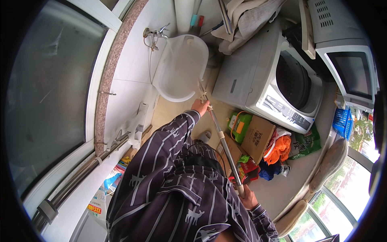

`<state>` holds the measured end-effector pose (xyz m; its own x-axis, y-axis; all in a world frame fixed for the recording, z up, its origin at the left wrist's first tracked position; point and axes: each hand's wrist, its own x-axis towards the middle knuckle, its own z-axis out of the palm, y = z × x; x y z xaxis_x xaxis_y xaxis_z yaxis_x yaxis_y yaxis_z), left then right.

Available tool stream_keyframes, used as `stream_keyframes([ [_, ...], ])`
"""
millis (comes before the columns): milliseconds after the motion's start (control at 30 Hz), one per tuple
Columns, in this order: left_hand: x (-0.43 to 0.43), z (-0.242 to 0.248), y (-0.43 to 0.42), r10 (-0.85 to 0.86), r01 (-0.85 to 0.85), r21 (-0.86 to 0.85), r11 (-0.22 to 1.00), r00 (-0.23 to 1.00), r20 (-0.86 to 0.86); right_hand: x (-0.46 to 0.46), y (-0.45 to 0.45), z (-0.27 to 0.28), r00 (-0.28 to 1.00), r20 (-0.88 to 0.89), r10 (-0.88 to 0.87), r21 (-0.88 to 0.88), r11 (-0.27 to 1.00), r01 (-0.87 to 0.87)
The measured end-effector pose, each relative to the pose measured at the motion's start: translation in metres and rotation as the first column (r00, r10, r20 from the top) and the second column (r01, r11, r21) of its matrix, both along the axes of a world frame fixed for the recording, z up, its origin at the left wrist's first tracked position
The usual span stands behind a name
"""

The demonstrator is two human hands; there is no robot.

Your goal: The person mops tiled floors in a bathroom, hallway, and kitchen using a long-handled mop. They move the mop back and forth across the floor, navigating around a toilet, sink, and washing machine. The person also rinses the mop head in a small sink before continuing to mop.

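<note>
Both my hands hold a long metal pole (217, 125) with pale plastic collars, which slants across the view. My left hand (200, 107) is wrapped around its upper part, near the rim of a white basin (160, 87). Lower down, my right hand (249, 198) grips the pole's near end, beside my striped shirt. The far end reaches the basin's right rim, where it looks blurred; I cannot tell what is fixed to it. A wall-mounted metal faucet (158, 33) sits over the basin, and a thin stream seems to fall from it.
To the right stands a top-loading washing machine (242, 72) with its lid up. Below it are a green container (241, 125), a cardboard box (257, 137) and an orange bag (279, 146). Large gourds (329, 166) lie on the window ledge. Metal poles (84, 172) run along the left wall.
</note>
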<state>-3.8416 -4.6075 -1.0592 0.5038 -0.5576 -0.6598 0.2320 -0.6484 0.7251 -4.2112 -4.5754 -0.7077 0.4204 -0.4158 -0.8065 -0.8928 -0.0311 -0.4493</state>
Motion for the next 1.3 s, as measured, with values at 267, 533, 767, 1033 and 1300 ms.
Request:
stream_keyframes([
  [267, -0.015, -0.008, 0.038, 0.056, -0.051, 0.021, 0.998, 0.948, -0.313, -0.004, 0.008, -0.002, 0.999, 0.038, 0.031, 0.004, 1.0, -0.031],
  [533, -0.032, 0.006, 0.07, 0.18, -0.117, 0.162, 0.98, 0.867, -0.464, -0.022, 0.015, -0.005, 0.998, -0.031, 0.057, 0.066, 0.996, -0.055],
  [767, -0.035, -0.021, 0.085, 0.239, -0.075, 0.283, 0.956, 0.759, -0.606, -0.032, 0.019, -0.008, 0.99, -0.047, 0.133, -0.071, 0.988, -0.136],
  [1033, -0.028, -0.032, 0.064, 0.319, -0.155, 0.311, 0.938, 0.74, -0.592, -0.013, 0.009, -0.002, 0.987, -0.06, 0.146, -0.14, 0.978, -0.153],
  [1300, -0.01, -0.006, 0.054, 0.36, -0.236, 0.293, 0.926, 0.782, -0.508, -0.012, -0.003, -0.007, 0.981, 0.032, 0.19, -0.258, 0.95, -0.175],
])
